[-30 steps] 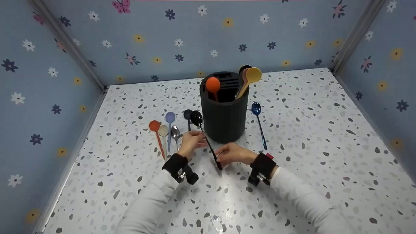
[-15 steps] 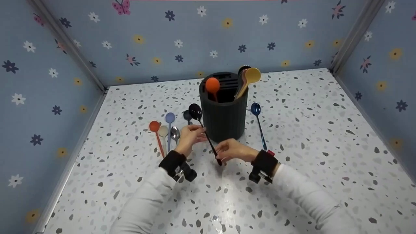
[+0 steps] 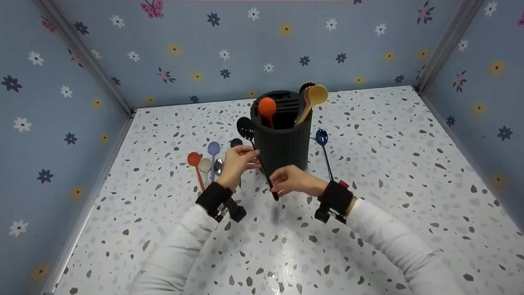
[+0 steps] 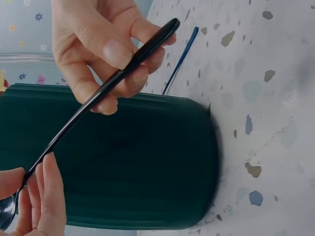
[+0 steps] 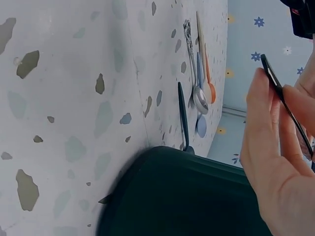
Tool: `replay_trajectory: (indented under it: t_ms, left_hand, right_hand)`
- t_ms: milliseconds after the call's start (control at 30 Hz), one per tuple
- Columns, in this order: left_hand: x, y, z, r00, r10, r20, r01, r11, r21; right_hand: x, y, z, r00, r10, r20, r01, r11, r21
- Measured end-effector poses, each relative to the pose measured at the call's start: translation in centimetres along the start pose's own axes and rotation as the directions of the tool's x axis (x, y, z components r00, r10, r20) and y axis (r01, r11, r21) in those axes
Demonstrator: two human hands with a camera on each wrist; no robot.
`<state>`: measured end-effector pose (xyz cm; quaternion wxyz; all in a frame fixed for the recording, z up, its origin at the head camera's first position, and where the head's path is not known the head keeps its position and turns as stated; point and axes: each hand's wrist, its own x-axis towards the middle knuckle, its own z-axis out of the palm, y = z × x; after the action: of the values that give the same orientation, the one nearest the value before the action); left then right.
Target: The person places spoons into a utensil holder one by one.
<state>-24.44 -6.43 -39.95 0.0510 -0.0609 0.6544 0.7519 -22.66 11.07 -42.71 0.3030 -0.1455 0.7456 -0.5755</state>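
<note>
A long-handled black spoon (image 3: 245,128) slants in front of a dark ribbed utensil holder (image 3: 282,147), its bowl up at the left of the holder's rim. My left hand (image 3: 239,164) pinches it just below the bowl, as the left wrist view also shows. Near the other end of the handle (image 4: 74,118), my right hand (image 3: 297,181) pinches between thumb and fingertips. An orange spoon (image 3: 267,107) stands in the holder, bowl up. On the holder's right side a yellow spoon (image 3: 318,95) leans out with several others behind it.
Left of the holder lie an orange-red spoon (image 3: 193,159), a beige one, a lavender spoon (image 3: 213,148), a silver spoon (image 5: 199,101) and a dark spoon (image 3: 236,142). To its right is a shiny blue spoon (image 3: 322,137). Flowered panels (image 3: 245,49) enclose the speckled table (image 3: 393,164).
Both hands have lifted the black spoon up and toward the holder; its bowl has risen from mid-holder to near the rim. The holder and the spoons lying about have stayed put.
</note>
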Motion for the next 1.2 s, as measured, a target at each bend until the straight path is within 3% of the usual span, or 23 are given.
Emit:
replay_trajectory:
  t_ms: [200, 667, 1200]
  left_hand:
    - [-0.2, 1.2, 0.1, 1.000, 0.022, 0.014, -0.022, 1.000, -0.020]
    - [-0.4, 4.8, 1.1, 0.988, 0.124, 0.097, -0.131, 0.988, 0.077]
    - [-0.3, 9.4, 2.8, 0.971, 0.207, 0.118, -0.219, 0.971, 0.096]
  right_hand:
    - [-0.2, -1.1, -0.2, 1.000, -0.007, -0.007, 0.007, 1.000, -0.018]
    - [-0.9, -4.2, -1.3, 0.996, -0.085, -0.021, 0.083, 0.995, -0.060]
    - [-1.6, -7.7, -3.2, 0.980, -0.183, -0.080, 0.177, 0.981, -0.081]
